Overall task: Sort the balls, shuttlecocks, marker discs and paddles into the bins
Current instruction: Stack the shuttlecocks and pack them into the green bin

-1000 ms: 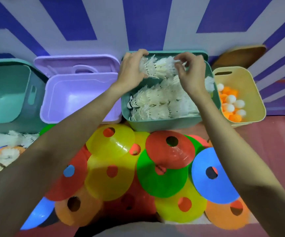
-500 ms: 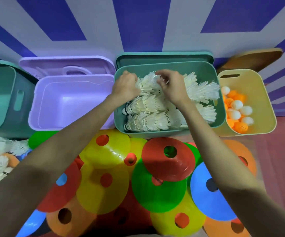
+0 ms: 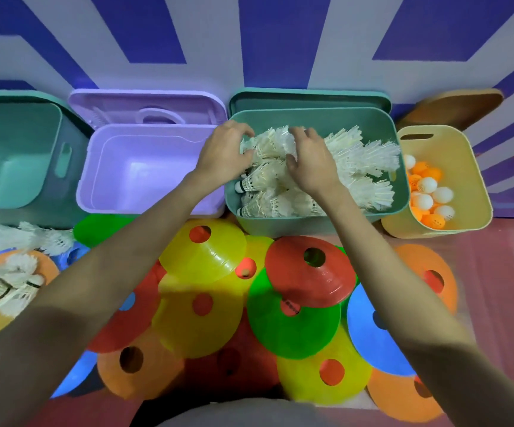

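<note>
I have my left hand [image 3: 223, 152] and right hand [image 3: 311, 161] curled onto the shuttlecocks [image 3: 272, 146] in the middle green bin [image 3: 311, 224], seemingly bedding that bunch among the rest, while more shuttlecocks [image 3: 12, 272] lie loose on marker discs [image 3: 292, 322].

There is a single view, from a wide-angle camera worn on the person's head. It looks forward and steeply down, with both forearms entering from the bottom corners and reaching away toward the middle. The camera sits close above the marker discs [image 3: 292, 315] spread on the floor at the lower half of the frame. Farther off, across the middle, runs a row of bins, the green bin of shuttlecocks [image 3: 317, 118] nearly centred. Beyond them the striped wall [image 3: 249, 41] fills the top. Straight edges bow outward near the borders.
</note>
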A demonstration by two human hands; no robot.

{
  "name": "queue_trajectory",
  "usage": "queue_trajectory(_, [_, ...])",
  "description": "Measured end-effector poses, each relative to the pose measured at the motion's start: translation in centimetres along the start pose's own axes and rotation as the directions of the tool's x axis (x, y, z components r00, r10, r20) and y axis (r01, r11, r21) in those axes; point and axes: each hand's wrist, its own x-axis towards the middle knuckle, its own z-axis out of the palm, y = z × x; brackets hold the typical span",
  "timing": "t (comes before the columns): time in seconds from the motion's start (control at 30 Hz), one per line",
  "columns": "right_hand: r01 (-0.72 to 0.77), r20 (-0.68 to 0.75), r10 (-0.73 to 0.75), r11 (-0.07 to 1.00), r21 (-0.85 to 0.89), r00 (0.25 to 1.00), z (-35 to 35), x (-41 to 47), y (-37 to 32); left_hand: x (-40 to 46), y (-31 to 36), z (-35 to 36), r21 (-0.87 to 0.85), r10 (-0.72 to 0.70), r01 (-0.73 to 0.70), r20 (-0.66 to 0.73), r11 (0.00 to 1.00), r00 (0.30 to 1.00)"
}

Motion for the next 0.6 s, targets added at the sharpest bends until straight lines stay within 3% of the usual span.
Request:
queue_trajectory(0.13, [0.116, -0.082, -0.110, 0.991, 0.069, 0.991, 1.1, -5.2, -3.0, -4.5, -2.0, -1.7, -0.081, -0.009, -0.003, -0.140, 0.997, 0.990])
queue_trajectory(0.33, [0.250, -0.124, -0.234, 0.959, 0.135, 0.964, 3.5, -11.5, -8.7, -12.5, -7.4, -3.8, -0.154, -0.047, 0.017, -0.195, 0.988, 0.980])
queue_trajectory(0.6, [0.314, 0.105, -0.327, 0.941, 0.126, 0.939, 10.6, -17.2, -17.6, -24.5, -16.6, -5.5, -0.178, -0.232, 0.204, -0.155, 0.963, 0.960])
